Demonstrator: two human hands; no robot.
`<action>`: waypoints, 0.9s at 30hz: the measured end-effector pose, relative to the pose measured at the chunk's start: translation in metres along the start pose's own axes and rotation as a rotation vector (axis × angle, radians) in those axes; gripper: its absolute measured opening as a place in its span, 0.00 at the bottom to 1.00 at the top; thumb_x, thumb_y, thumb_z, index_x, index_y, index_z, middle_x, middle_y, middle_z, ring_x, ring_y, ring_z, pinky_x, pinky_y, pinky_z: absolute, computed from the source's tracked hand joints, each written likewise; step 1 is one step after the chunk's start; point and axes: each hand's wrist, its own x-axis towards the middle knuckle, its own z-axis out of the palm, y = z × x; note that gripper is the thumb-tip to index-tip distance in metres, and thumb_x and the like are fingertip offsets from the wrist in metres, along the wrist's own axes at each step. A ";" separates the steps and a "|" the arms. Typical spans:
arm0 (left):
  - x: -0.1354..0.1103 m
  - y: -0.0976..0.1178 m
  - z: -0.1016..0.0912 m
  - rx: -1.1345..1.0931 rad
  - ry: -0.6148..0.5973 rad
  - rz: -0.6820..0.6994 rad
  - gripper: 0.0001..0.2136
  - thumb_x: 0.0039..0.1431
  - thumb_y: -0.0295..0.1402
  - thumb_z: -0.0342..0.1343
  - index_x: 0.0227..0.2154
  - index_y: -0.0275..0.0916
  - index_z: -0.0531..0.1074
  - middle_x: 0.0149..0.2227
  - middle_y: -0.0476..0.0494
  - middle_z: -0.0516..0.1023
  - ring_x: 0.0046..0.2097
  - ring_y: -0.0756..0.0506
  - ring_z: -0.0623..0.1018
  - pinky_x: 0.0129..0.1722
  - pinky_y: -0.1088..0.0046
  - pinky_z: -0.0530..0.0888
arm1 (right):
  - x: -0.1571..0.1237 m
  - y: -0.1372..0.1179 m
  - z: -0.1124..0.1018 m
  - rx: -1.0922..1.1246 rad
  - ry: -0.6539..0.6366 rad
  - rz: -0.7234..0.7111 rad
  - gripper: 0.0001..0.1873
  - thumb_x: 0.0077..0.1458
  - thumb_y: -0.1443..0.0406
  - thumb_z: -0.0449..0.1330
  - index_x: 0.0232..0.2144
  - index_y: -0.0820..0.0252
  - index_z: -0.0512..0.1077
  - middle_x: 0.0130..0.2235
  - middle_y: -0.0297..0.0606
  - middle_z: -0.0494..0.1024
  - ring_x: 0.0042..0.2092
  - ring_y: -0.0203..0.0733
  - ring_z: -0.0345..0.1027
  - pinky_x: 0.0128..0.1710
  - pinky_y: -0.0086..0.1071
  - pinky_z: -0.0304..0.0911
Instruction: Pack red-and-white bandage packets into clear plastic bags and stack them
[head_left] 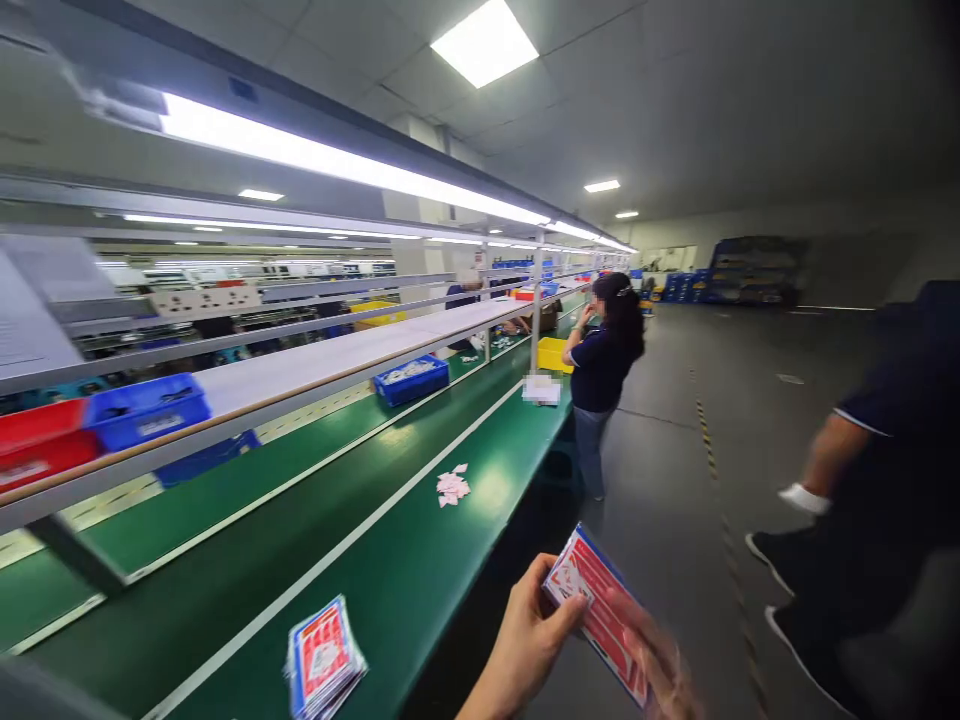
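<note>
My left hand (pixel 525 625) is closed on a flat red-and-blue printed packet (pixel 600 610), thumb on its front face and fingers behind. The packet is held tilted, off the front edge of the bench. My right hand (pixel 660 665) is at the packet's lower right end, smeared by motion, so its grip cannot be made out. A stack of similar red-and-blue packets (pixel 324 650) lies on the green bench (pixel 405 590) to the left. Farther along the bench is a small heap of pale pink pieces (pixel 451 487).
Blue bins (pixel 411 380) and a red bin (pixel 45 440) line the left side, by a raised shelf (pixel 337 350). A person (pixel 604 350) stands at the bench beside a yellow bin (pixel 553 352). Another person (pixel 885 470), blurred, is in the aisle at right.
</note>
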 end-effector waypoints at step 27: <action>0.059 -0.048 -0.288 0.456 0.771 -0.322 0.08 0.58 0.36 0.55 0.39 0.40 0.70 0.37 0.44 0.79 0.37 0.43 0.77 0.35 0.72 0.70 | 0.207 0.194 0.303 0.352 -0.592 0.543 0.31 0.39 0.42 0.72 0.40 0.54 0.83 0.45 0.44 0.86 0.54 0.62 0.76 0.57 0.50 0.69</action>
